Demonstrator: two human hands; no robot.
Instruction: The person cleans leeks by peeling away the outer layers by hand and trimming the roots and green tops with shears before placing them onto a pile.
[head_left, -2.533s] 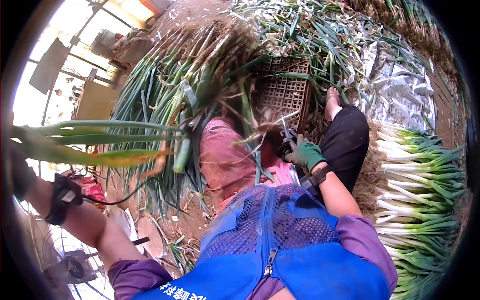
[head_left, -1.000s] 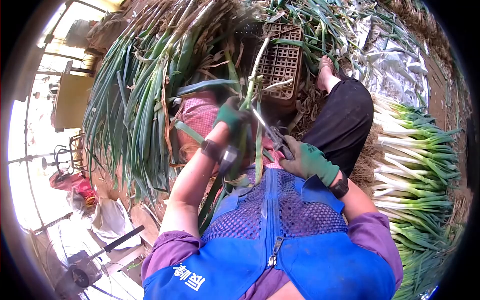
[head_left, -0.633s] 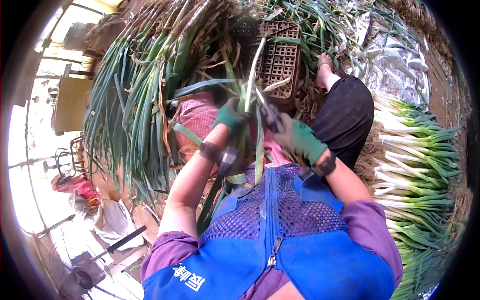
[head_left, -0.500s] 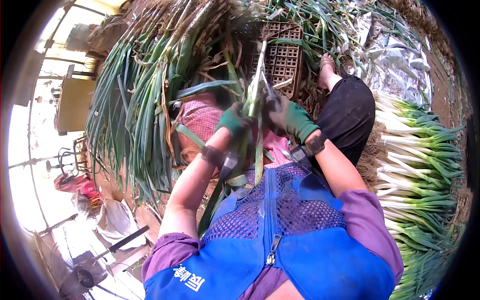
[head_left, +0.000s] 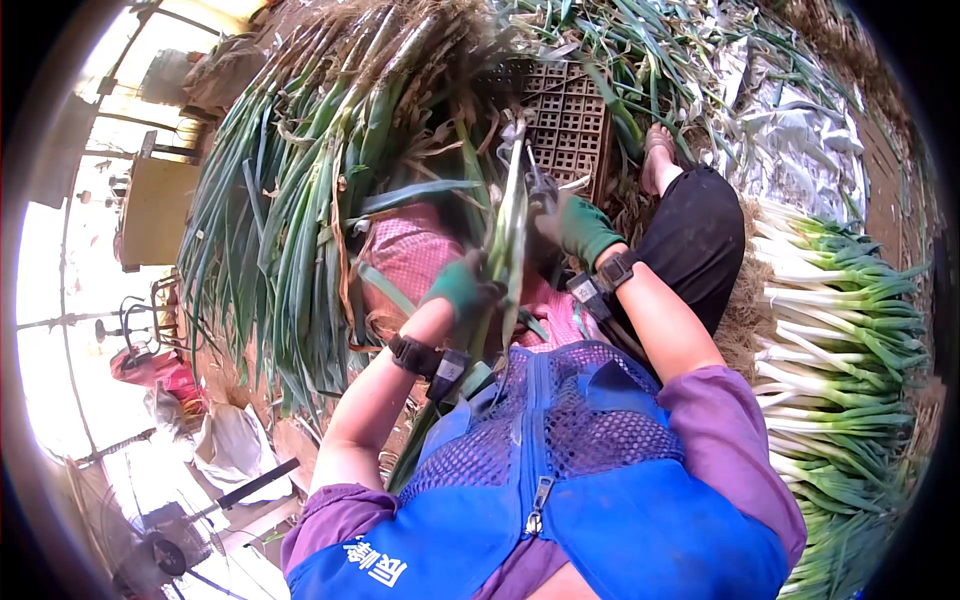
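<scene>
A long green onion [head_left: 511, 205] stands nearly upright in front of my body, its pale end pointing away from me. My left hand [head_left: 467, 287], in a green glove with dark fingers, is closed around its lower leafy part; the fingers are partly blurred. My right hand [head_left: 580, 226], gloved the same way, is closed on a narrow dark-grey tool [head_left: 541, 186] with a thin tip beside the stalk. Exactly what kind of tool it is cannot be made out. Left of my hands lies a big heap of untrimmed green onions [head_left: 290, 220] with roots and dry leaves.
A brown plastic crate [head_left: 566, 115] stands ahead, with loose leaves [head_left: 640, 60] beyond it. Cleaned green onions [head_left: 830, 330] lie in a row on the right, near a whitish sheet [head_left: 800, 140]. At lower left is a fan [head_left: 168, 555].
The green onion's far end has come closer to me, and the roots seen on it earlier no longer show. My left hand has moved down toward my body.
</scene>
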